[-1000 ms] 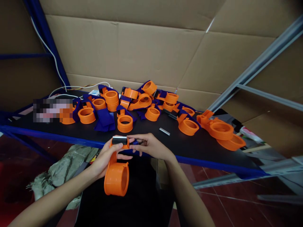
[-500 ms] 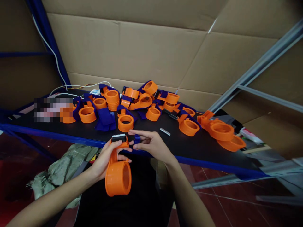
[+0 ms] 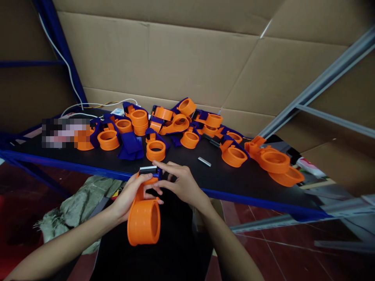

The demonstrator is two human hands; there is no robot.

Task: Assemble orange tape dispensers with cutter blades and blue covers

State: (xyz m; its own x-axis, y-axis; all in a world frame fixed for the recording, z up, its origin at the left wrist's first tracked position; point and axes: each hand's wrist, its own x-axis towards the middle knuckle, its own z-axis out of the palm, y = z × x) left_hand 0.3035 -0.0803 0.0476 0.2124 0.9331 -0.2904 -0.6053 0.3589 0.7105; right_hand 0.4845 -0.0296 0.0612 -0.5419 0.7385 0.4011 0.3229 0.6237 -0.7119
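My left hand is wrapped round the handle of an orange tape dispenser, its thumb near the black blade holder. A toothed metal blade runs along the top of that holder. My right hand pinches a small blue plastic part against the right side of the dispenser's head. Fingers partly cover the blue part, so I cannot tell whether it is seated. The dispenser's round hub hangs below my left hand, in front of my dark clothing.
Several orange-and-blue tape dispensers lie across the black shelf. A loose metal strip rests at its middle, and flat blue pieces lie left. Orange dispenser bodies overlap at right. Cardboard stands behind.
My right hand has moved left, bringing the small blue part from a short gap away up to the dispenser's head. The dispenser has shifted only slightly.
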